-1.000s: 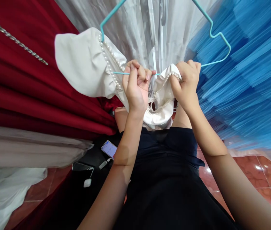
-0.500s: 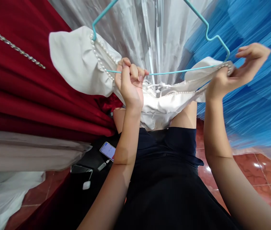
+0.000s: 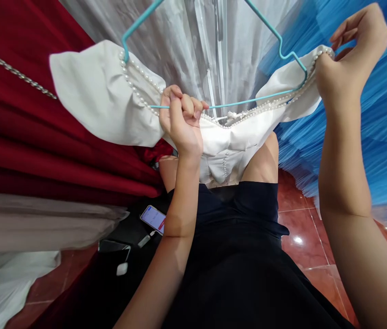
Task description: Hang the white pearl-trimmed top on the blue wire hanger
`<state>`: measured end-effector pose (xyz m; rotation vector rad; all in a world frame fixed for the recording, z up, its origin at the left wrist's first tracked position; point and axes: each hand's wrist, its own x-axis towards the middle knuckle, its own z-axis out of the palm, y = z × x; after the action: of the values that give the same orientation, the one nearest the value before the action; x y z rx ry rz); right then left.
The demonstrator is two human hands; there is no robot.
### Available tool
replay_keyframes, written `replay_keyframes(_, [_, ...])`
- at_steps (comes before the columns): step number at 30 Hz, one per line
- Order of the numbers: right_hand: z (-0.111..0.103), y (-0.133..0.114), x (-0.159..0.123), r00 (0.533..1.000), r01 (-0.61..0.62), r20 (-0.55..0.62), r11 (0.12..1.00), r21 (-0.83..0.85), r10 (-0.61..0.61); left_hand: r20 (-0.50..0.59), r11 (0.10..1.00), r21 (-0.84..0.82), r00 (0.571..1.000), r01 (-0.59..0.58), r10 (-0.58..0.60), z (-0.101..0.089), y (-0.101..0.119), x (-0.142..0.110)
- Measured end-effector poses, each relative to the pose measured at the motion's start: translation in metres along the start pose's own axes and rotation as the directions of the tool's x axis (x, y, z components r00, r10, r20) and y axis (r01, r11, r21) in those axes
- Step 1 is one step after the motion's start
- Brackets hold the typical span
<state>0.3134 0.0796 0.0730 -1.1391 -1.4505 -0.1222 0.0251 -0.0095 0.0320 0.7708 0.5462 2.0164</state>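
The blue netting point(image 3: 381, 146) fills the right side of the frame, close behind my right hand point(image 3: 332, 51); a careless swing of my wrist could snag it. On the left, the red cloth point(image 3: 25, 146) hangs just behind the puffed sleeve on that side, so the two could rub or catch if I tilt everything that way.

The white dress point(image 3: 92, 98) spans the upper middle of the frame, its lower part hanging between my knees. If I let it sag, the cloth could crease or get trapped against my legs.

The blue hanger point(image 3: 142, 19) runs through the neck opening, with its right corner close to the pearl edge. Should I pull too far outward, that corner could slip out, or the thin bottom bar could bend.

My left hand point(image 3: 181, 119) is curled around that bar near the middle of the frame; a loose hold there could let the hanger twist. My right hand has its fingers pinched on the sleeve edge at upper right, and a hard tug could stretch the cloth.

The phone point(image 3: 153, 219), lower left of centre, lies near my left forearm and could be knocked.

Smallest are the pearls point(image 3: 131, 85): scraped by the hanger or pinched hard, some could pop loose.
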Motion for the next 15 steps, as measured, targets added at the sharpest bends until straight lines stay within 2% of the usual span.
replay_keyframes(4, [0.010,0.003,-0.007,0.988,-0.148,0.017,0.979,-0.142,0.152,-0.006,1.000,0.004,1.000,0.018,-0.018,0.002,0.006,-0.001])
replay_keyframes(7, [0.014,0.003,-0.013,0.967,-0.244,0.030,0.956,-0.165,0.252,0.001,0.998,-0.030,0.999,0.053,-0.053,0.000,0.009,0.000])
replay_keyframes(9, [0.014,0.001,-0.010,0.971,-0.233,0.021,0.962,-0.139,0.238,-0.021,0.998,-0.005,0.998,0.056,-0.056,-0.002,0.009,0.003])
replay_keyframes(12, [0.012,-0.005,0.005,0.990,-0.138,-0.007,0.986,-0.097,0.138,-0.012,1.000,0.016,1.000,-0.003,0.004,-0.005,0.006,0.005])
replay_keyframes(15, [0.012,-0.013,0.023,0.998,-0.045,0.037,0.999,-0.027,0.045,0.029,0.998,0.006,0.998,-0.057,0.057,-0.004,0.005,0.004])
